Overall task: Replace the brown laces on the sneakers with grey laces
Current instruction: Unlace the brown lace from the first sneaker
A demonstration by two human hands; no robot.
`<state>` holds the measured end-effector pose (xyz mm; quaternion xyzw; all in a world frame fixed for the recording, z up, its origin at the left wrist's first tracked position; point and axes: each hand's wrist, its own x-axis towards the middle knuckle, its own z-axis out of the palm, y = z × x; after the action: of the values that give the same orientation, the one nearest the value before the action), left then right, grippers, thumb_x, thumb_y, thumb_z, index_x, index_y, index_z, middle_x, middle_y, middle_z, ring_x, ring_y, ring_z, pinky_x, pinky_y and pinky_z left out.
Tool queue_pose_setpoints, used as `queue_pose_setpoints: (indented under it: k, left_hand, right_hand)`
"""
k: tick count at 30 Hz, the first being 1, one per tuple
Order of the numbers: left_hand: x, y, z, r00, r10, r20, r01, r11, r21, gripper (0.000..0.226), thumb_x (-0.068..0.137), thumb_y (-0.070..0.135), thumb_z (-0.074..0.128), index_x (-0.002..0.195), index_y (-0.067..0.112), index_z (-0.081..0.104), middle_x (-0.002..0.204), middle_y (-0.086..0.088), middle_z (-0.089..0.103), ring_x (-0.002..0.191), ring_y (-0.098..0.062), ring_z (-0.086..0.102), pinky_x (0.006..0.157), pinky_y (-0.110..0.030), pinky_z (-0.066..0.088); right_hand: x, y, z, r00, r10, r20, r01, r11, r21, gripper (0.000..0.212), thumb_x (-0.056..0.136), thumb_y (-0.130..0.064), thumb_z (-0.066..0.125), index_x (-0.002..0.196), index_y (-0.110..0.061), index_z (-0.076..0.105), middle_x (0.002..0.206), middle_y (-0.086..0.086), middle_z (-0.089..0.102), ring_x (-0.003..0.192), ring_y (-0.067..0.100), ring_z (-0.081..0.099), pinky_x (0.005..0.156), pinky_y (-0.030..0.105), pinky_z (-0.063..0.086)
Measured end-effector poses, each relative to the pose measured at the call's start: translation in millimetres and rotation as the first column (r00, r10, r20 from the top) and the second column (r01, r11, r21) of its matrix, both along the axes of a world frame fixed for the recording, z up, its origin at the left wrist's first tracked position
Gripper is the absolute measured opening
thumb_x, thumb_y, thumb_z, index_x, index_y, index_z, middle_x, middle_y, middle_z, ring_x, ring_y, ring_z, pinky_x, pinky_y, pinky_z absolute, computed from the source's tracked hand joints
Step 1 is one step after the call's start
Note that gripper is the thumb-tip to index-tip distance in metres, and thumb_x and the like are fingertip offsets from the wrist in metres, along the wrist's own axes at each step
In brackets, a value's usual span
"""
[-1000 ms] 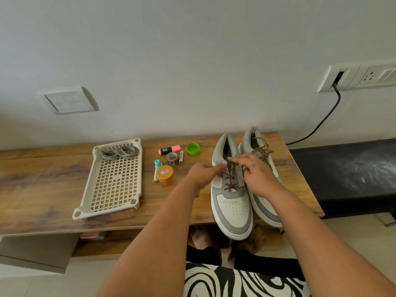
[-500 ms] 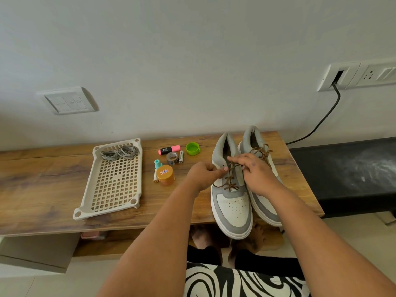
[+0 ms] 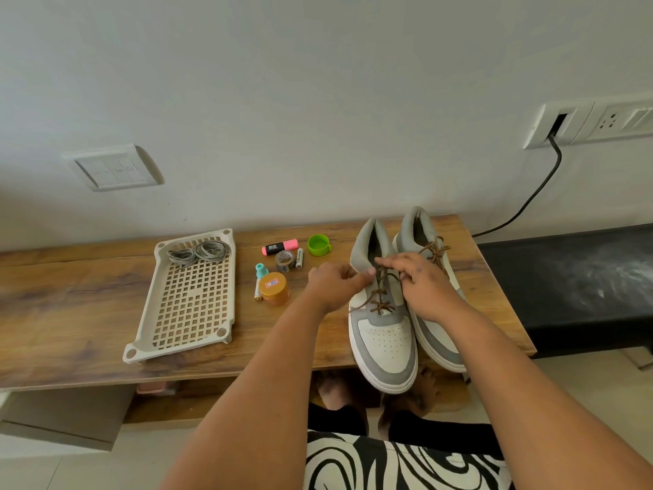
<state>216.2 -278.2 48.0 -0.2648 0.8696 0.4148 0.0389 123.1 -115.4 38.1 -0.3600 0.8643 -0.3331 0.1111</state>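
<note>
Two grey-and-white sneakers stand side by side on the wooden shelf [image 3: 70,313], toes toward me. The left sneaker [image 3: 383,334] has a loosened brown lace [image 3: 380,298]; the right sneaker [image 3: 429,242] still carries a tied brown lace [image 3: 436,251]. My left hand [image 3: 335,284] pinches the brown lace at the upper eyelets of the left sneaker. My right hand [image 3: 420,284] grips the same lace from the other side, resting over both shoes. Grey laces [image 3: 196,252] lie coiled at the far end of a cream plastic tray [image 3: 190,334].
Between tray and shoes lie a pink highlighter [image 3: 279,246], a green cap [image 3: 318,245], a tape roll [image 3: 284,259], batteries [image 3: 299,258] and an orange-lidded jar [image 3: 274,290]. A black bench [image 3: 565,277] adjoins on the right. A black cable [image 3: 530,196] hangs from the wall socket.
My left hand has drawn slightly left and back, pulling the brown lace out of the left sneaker's top eyelets, so a loose strand now trails down the shoe's left side.
</note>
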Motion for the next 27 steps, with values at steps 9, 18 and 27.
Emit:
queue_pose_setpoints:
  k: [9,18,27]
  left_hand:
    - [13.5,-5.3,31.6,0.957,0.040,-0.286,0.200,0.625,0.755,0.010,0.084,0.019,0.067,0.079,0.011,0.062,0.077,0.002,0.058,0.073,-0.009,0.050,0.069,-0.025,0.039]
    - [9.3,-11.4,8.9,0.994,0.040,0.103,-0.024,0.989,-0.146,0.019,0.081,0.021,0.065,0.070,0.017,0.050,0.072,0.002,0.051,0.069,-0.014,0.046,0.062,-0.025,0.040]
    - [-10.8,22.1,1.9,0.971,-0.152,-0.185,0.094,0.953,-0.289,0.041,0.086,0.041,0.067,0.123,0.026,0.060,0.115,-0.002,0.047,0.110,-0.018,0.049,0.093,-0.037,0.048]
  right_hand:
    - [2.6,1.6,2.5,1.000,-0.014,0.002,0.014,1.000,-0.019,0.049,0.098,0.002,0.040,0.136,-0.025,0.055,0.138,-0.001,0.050,0.128,0.016,0.046,0.102,0.018,0.029]
    - [7.9,-1.1,-5.3,0.974,-0.225,-0.031,0.213,0.952,-0.219,0.058,0.086,-0.001,0.064,0.139,-0.017,0.046,0.129,0.006,0.054,0.102,0.014,0.060,0.087,0.027,0.053]
    - [6.9,-3.8,3.2,0.934,-0.350,-0.070,0.327,0.918,-0.224,0.026,0.088,-0.003,0.064,0.111,-0.010,0.053,0.103,0.008,0.056,0.086,0.017,0.058,0.060,0.009,0.037]
